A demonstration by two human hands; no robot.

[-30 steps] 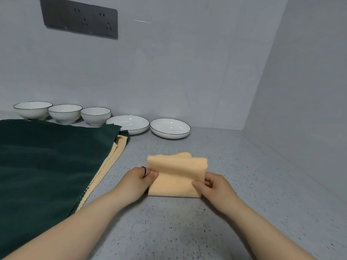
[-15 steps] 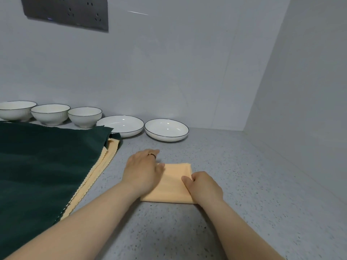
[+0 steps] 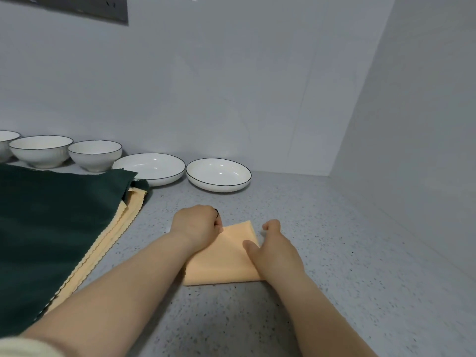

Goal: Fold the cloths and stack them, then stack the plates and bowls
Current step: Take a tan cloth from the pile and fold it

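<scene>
Two hands flank the folded orange cloth (image 3: 224, 256), which lies flat on the counter (image 3: 347, 253) directly between them. The left hand (image 3: 198, 225) sits at the cloth's far-left edge with its fingers curled under; whether they pinch the fabric or only press it I cannot tell. The right hand (image 3: 277, 253) rests relaxed along the opposite edge, thumb laid on the cloth, fingers reaching past it. The cloth's long axis runs away from the wrists, tilted slightly toward the right hand. This fold looks finished, so the next piece is likely the green cloth (image 3: 56, 228), spread well to the outside of the left hand over scalloped orange cloths (image 3: 116, 233). That makes the left hand the nearer one for the reach. Bowls (image 3: 95, 154) and plates (image 3: 219, 173) sit beyond both sets of knuckles, unstacked.
</scene>
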